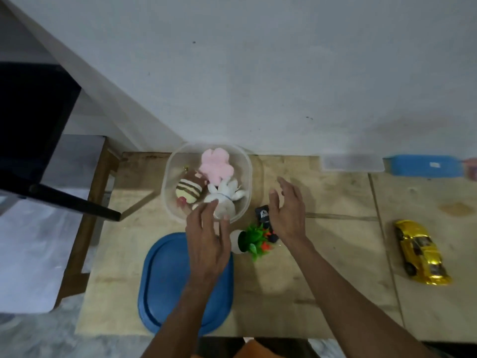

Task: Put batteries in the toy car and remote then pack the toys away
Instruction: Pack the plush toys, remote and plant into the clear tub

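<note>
A clear plastic tub (244, 161) stands at the back of the wooden table and holds a pink plush (216, 167), a striped plush (189, 191) and a white plush (227, 194). My left hand (207, 239) hovers at the tub's near rim, fingers straight, holding nothing. My right hand (287, 210) is open just right of the tub, above a black remote (263, 217) that it partly hides. A small fake plant in a white pot (251, 240) lies on its side between my hands. The gold toy car (420, 251) sits far right.
A blue lid (165, 285) lies flat under my left forearm. A clear box (352, 163) and a blue box (426, 165) sit at the table's back right by the wall. A dark chair (38, 130) stands to the left.
</note>
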The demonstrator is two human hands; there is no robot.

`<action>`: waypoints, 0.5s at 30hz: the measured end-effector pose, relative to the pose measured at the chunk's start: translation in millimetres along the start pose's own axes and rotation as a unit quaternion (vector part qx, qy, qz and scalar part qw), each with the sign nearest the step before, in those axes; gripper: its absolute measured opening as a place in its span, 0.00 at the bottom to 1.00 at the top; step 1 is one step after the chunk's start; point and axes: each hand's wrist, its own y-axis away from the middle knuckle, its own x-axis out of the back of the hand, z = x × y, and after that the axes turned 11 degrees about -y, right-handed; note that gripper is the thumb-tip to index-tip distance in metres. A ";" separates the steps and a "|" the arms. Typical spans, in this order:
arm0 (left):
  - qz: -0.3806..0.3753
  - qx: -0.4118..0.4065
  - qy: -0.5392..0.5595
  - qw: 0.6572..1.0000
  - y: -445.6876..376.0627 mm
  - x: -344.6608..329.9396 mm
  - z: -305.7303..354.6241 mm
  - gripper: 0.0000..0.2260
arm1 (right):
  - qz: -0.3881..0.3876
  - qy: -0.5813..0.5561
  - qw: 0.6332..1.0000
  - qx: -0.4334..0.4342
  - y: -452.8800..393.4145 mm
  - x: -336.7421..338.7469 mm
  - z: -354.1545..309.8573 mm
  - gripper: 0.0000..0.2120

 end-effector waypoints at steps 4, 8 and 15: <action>-0.097 0.007 -0.003 0.995 46.2 -22.9 13.1 0.19 | -0.059 0.020 0.998 -0.008 12.3 -1.1 35.1 0.23; -0.151 0.018 0.002 0.988 56.1 -45.5 14.4 0.27 | -0.122 0.048 0.991 0.017 8.6 -10.6 58.0 0.25; -0.193 0.051 -0.002 0.980 56.4 -69.9 10.2 0.36 | -0.144 0.120 0.976 0.107 4.7 -21.0 79.6 0.23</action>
